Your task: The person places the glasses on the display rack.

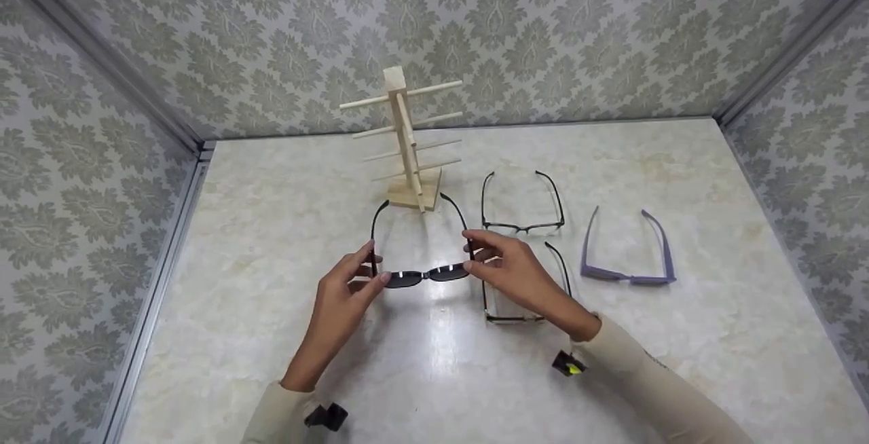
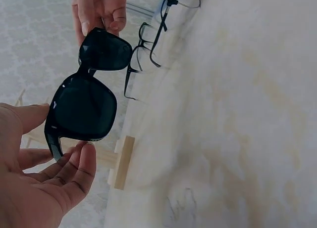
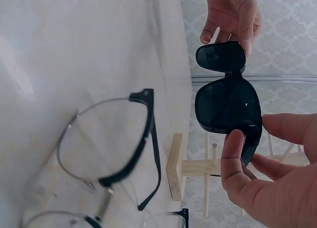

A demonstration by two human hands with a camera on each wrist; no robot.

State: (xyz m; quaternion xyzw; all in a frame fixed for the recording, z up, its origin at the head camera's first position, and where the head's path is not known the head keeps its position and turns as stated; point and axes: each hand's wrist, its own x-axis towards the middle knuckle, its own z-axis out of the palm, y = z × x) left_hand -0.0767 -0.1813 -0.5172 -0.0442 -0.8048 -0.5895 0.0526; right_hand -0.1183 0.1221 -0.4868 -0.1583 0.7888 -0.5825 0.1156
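Between both hands hangs a pair of black sunglasses (image 1: 405, 280), raised off the table with its arms unfolded toward the back. My left hand (image 1: 344, 289) pinches the frame by the left hinge, thumb at the front and fingers round the arm. At the opposite hinge, my right hand (image 1: 510, 269) holds it the same way. The dark lenses (image 2: 84, 107) face the wrist cameras. Behind the sunglasses stands a wooden glasses rack (image 1: 405, 132) with bare pegs on both sides of its post. Under my right forearm lies a half-rimmed pair of glasses (image 3: 148, 119), partly covered.
Black-framed glasses (image 1: 523, 228) lie open on the table (image 1: 271, 227), right of the rack. Farther right sit purple glasses (image 1: 628, 278), arms also unfolded. Patterned walls (image 1: 461, 30) enclose the table at the back and sides.
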